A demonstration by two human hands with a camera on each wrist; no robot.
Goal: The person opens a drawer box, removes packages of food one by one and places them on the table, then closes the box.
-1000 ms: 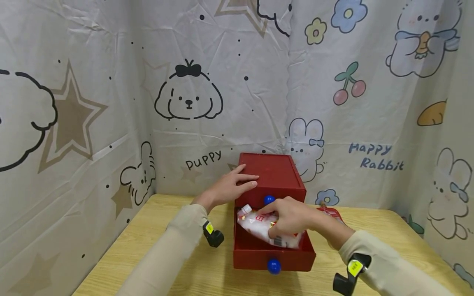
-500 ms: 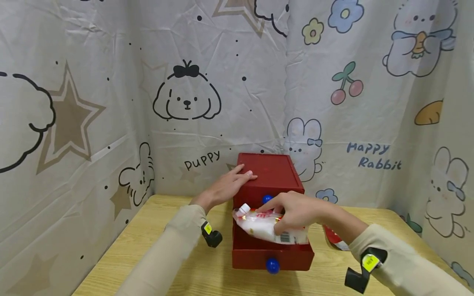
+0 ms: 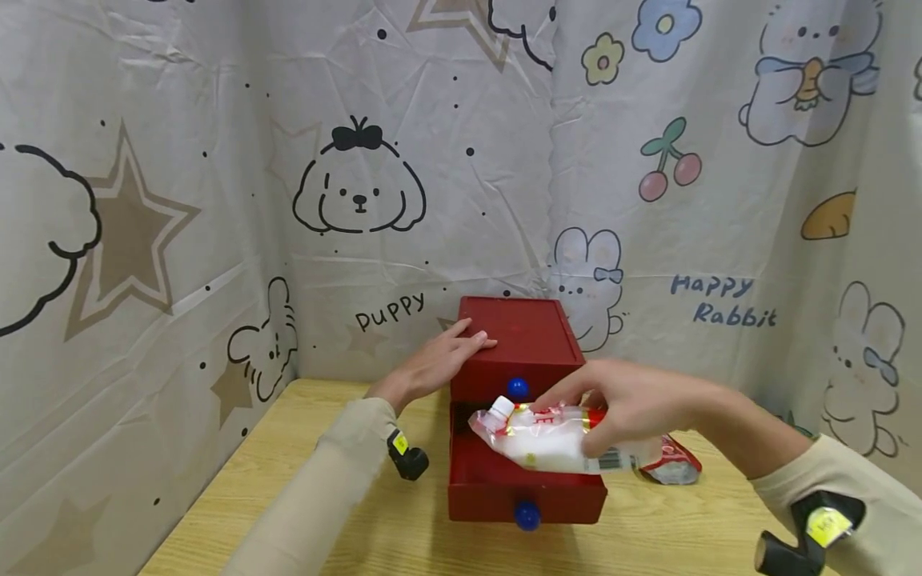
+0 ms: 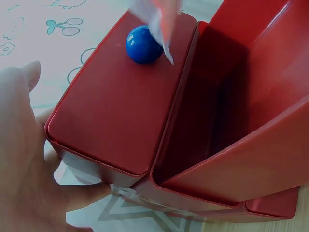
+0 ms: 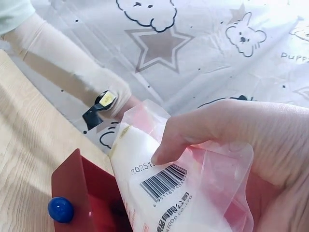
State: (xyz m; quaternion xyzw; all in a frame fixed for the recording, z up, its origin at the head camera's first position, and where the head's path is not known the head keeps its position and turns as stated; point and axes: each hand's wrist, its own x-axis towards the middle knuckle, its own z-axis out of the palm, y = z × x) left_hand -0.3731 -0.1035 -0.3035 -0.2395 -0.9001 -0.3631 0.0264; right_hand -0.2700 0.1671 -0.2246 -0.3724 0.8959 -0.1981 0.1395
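My right hand [image 3: 641,404] pinches a clear spouted pouch [image 3: 543,444] with white contents, a white cap and red print. It hangs over the pulled-out lower drawer [image 3: 479,500], its capped end to the left and its far end past the drawer's right side. A barcode and the thumb on the film show in the right wrist view on the pouch [image 5: 145,179]. My left hand [image 3: 435,360] rests with extended fingers on the top left edge of a red drawer box [image 3: 526,328]. In the left wrist view, the drawer's inside [image 4: 231,77] is bare where visible.
A red and silver packet [image 3: 677,464] lies on the wooden table [image 3: 374,512], right of the drawer. The closed upper drawer has a blue knob [image 3: 517,387], and the lower one has another blue knob [image 3: 527,516]. A printed curtain [image 3: 432,160] encloses the back and sides.
My right hand has lifted the pouch out of the lower drawer and carried it to the right. The left hand stays on the box, its fingers slightly shifted.
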